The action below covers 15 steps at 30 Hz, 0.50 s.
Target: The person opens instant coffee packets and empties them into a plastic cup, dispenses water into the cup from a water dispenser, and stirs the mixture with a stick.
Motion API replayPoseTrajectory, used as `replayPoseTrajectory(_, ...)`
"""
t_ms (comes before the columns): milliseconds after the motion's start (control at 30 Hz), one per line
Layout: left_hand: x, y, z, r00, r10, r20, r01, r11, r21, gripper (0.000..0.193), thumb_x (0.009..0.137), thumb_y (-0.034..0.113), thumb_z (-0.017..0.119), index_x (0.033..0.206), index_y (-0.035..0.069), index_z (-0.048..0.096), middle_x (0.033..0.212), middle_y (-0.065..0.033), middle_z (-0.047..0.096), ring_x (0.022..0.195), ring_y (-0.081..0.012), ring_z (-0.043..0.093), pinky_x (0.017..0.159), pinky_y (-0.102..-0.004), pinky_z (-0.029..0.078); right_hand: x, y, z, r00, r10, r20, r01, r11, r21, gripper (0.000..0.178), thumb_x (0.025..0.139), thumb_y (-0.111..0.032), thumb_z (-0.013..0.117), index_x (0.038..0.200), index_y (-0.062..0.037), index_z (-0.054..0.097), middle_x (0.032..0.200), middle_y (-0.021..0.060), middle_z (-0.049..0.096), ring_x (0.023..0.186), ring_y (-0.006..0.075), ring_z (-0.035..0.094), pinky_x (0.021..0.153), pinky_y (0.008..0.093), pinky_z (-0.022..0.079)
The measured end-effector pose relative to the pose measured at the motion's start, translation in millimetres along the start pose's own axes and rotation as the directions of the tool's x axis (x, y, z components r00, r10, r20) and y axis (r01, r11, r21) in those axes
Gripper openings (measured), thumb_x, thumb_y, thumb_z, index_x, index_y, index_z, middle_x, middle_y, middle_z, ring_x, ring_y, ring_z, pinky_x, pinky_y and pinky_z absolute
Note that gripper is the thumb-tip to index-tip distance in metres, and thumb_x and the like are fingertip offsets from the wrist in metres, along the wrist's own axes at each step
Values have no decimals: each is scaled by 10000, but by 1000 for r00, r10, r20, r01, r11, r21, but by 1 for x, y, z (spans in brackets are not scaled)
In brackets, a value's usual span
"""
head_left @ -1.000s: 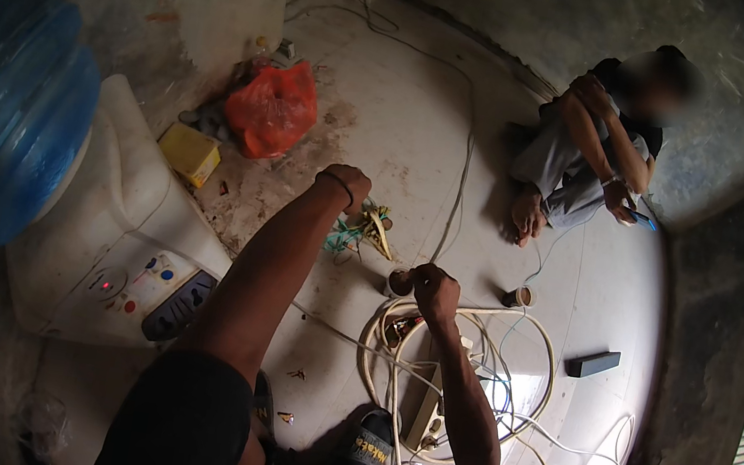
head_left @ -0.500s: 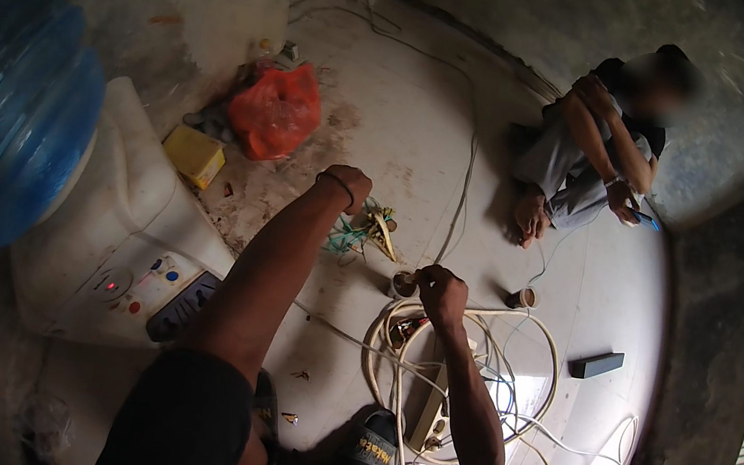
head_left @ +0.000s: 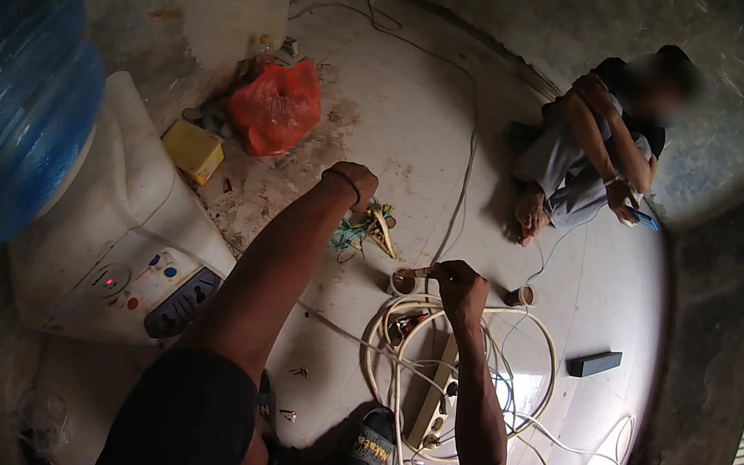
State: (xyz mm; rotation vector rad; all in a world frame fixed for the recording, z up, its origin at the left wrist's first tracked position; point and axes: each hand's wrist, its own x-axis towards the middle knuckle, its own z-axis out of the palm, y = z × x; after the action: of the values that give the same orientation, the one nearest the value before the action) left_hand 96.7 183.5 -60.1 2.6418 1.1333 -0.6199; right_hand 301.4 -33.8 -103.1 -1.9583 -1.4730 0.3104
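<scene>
Head view: The right hand (head_left: 462, 286) pinches a slim pale piece (head_left: 421, 272) at the brown-filled cup (head_left: 403, 282) just left of it; a knock could spill liquid toward the power strip (head_left: 430, 407) below. The left hand's (head_left: 350, 182) grip cannot be told.

sandal strap (head_left: 373, 447), at 6 o'clock: a short run of yellow lettering on the dark band, the only writing large and clear enough to read.
dispenser panel (head_left: 126, 266), between 8 and 9 o'clock: tiny marks near the red light (head_left: 108, 282), too small to read.
yellow box (head_left: 193, 152), between 9 and 10 o'clock: any print on its sides is too blurred to read.
</scene>
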Motion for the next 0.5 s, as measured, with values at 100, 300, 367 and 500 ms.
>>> replayPoseTrajectory(100, -2, -6, 3, 1000, -5, -14, 5, 999, -36, 250, 772, 125, 679, 1000, 33, 729, 1033, -172, 711, 966, -303, 688, 816, -424, 567, -1, -1, 1, 999, -31, -10, 31, 999, 7, 189, 857, -235, 655, 863, -72, 751, 798, 89, 733, 682, 256, 704, 638, 352, 535)
replayPoseTrajectory(300, 0, -6, 6, 1000, -7, -30, 6, 999, -33, 247, 771, 119, 679, 999, 41, 732, 1034, -172, 711, 972, -304, 686, 819, -423, 566, -1, 0, 3, 1000, -10, 19, 11, 1000, -7, 187, 861, -231, 649, 859, -74, 750, 797, 90, 732, 683, 258, 702, 637, 353, 533)
replayPoseTrajectory(367, 2, -5, 6, 999, -2, -46, 2, 1000, -7, 227, 795, 147, 700, 1004, 67, 743, 1041, -148, 716, 957, -285, 693, 800, -422, 575, -2, 2, 5, 999, -39, 4, 39, 999, -22, 189, 861, -235, 650, 852, -75, 749, 789, 92, 728, 677, 260, 698, 632, 352, 533)
replayPoseTrajectory(500, 3, -2, 3, 999, 1, -32, -1, 1000, -4, 219, 800, 142, 693, 998, 64, 742, 1029, -147, 717, 941, -286, 694, 788, -430, 579, -4, 6, 8, 1000, -20, 2, 20, 1000, -17, 178, 857, -228, 655, 843, -77, 748, 781, 91, 726, 668, 260, 694, 627, 353, 532)
